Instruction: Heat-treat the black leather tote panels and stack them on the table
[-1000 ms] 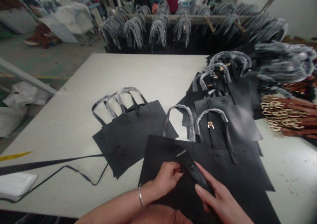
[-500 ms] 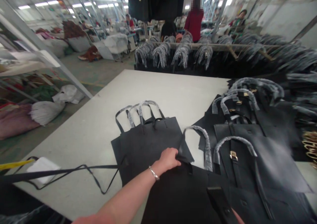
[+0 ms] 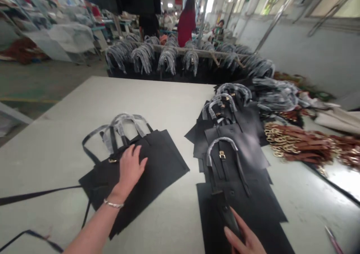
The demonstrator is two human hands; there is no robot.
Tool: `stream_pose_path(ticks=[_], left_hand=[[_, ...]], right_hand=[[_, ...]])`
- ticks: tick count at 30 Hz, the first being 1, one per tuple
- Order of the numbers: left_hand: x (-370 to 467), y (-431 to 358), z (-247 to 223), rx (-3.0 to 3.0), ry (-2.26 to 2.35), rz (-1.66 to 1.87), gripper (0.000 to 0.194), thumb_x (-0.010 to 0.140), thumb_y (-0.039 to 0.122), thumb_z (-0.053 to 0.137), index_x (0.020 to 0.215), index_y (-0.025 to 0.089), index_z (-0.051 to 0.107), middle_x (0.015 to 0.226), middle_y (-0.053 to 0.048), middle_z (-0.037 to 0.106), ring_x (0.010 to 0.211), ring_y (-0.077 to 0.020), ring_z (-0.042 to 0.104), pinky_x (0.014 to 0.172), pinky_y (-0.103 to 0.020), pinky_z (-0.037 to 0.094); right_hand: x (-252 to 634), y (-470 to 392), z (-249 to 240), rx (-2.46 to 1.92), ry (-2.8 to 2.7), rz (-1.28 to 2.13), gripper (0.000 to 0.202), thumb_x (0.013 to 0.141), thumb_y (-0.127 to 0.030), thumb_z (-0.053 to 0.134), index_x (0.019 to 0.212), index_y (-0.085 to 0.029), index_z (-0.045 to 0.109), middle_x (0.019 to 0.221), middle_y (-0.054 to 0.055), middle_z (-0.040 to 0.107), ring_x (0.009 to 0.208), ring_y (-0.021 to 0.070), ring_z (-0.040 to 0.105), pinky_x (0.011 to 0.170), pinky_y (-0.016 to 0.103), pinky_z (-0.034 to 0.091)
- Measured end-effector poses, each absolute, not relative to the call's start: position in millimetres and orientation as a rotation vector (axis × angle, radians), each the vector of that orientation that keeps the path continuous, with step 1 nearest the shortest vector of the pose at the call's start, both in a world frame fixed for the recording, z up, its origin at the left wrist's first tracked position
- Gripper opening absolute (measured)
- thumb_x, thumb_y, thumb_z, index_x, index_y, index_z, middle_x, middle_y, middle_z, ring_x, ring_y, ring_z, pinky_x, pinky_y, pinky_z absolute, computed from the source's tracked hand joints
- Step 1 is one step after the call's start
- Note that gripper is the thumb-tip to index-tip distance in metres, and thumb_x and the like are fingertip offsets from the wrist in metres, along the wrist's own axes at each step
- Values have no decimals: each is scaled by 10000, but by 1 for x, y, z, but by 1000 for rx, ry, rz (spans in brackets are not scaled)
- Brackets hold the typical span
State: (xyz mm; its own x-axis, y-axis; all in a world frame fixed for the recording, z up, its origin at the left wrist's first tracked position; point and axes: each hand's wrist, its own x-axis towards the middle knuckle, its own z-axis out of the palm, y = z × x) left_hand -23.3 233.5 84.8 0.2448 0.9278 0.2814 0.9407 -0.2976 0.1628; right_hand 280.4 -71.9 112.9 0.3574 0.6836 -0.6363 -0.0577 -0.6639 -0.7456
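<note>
My left hand [image 3: 131, 168] lies on a stack of black handbag panels [image 3: 157, 164], fingers stretched out and slightly apart. Plastic-wrapped handles [image 3: 128, 123] stick out from the far edge of that stack, and a gold buckle [image 3: 113, 160] shows left of the fingers. In my right hand [image 3: 244, 235] is a black handheld tool [image 3: 226, 211] with a flat, wide head, shaped like a hair clipper. The tool is over a second, overlapping row of black handbag panels [image 3: 253, 194], whose nearest visible handle [image 3: 223, 139] is wrapped in plastic beside a gold buckle [image 3: 222, 155].
Brown straps with gold clasps [image 3: 303, 145] lie right on the white table [image 3: 146, 96]. A small pointed tool [image 3: 333, 239] is at lower right, a black cord [image 3: 42, 190] at left. Behind the table, a rack [image 3: 202, 52] carries many wrapped handles; a person in red [image 3: 186, 27] stands beyond.
My left hand has let go of a black bag panel's edge and moved left; that panel now lies on the left stack. The view has turned right. My right hand still holds the tool.
</note>
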Motion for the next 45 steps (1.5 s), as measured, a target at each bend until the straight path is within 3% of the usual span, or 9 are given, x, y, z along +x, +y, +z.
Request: stream_pose_path(ticks=[3,7,14,18,21,26,31,39,45], left_hand=[[12,192,44,-2974,-1321,-439,539,911,353,548,1418,195,452,1559,-143,322,1424,-319,308,1141,-501,308],[25,174,16,-3154,-1036,-218,464,940,323,495,1404,329,490,1569,-54,344,1452,-309,272,1167,-609,175],[51,192,19,-2708,-1730,-377,466,904,114,412,1353,124,534,1537,-200,349,1457,-368,242,1145,-651,202],[103,123,16,-3426,-967,-448,437,911,134,461,1340,164,535,1534,-147,382,1439,-273,323,1177,-481,306],[129,70,10,-3722,-487,-383,477,890,153,533,1362,220,511,1526,-114,408,1418,-271,365,1179,-476,318],[136,47,3,-3774,-482,-423,520,889,128,507,1402,206,470,1537,-138,384,1437,-297,328,1197,-509,275],[132,50,-1,-3790,-460,-381,531,895,122,484,1421,177,446,1546,-152,364,1447,-302,304,1199,-500,274],[131,38,-12,-3992,-122,-463,449,941,88,403,1382,107,488,1398,-206,534,1385,-280,420,1150,-459,358],[133,39,7,-4124,-190,-445,374,968,144,386,1280,184,588,1232,-148,649,1275,-262,532,1092,-389,407]], right_hand=[[279,-74,111,-1924,-542,1364,996,749,-682,655,1514,-152,299,743,-15,617,481,134,527,487,281,453],[279,-91,101,-1890,-495,1346,988,774,-664,647,1526,-176,231,890,21,654,544,142,561,555,298,489],[300,-108,103,-1883,-295,1134,993,740,-633,709,1492,-152,272,772,-18,623,560,152,565,526,285,475],[325,-98,107,-1891,-246,1167,837,784,-587,691,1455,-196,379,755,-26,630,512,125,562,475,255,450],[343,-86,110,-1858,-203,1252,720,809,-524,692,1402,-196,446,736,-24,624,477,112,560,436,235,434],[357,-59,110,-1861,-201,1282,619,808,-477,686,1314,-168,507,720,-12,632,450,116,565,411,231,428],[344,-41,112,-1917,-431,1086,750,795,-528,670,1408,-152,457,712,-36,619,472,121,557,462,259,457],[312,-41,110,-1937,-661,1516,738,839,-502,593,1454,-125,437,726,2,669,422,114,560,426,245,434],[293,-12,108,-1984,-842,1513,699,849,-455,579,1450,-115,465,836,60,723,443,129,561,469,283,467]])
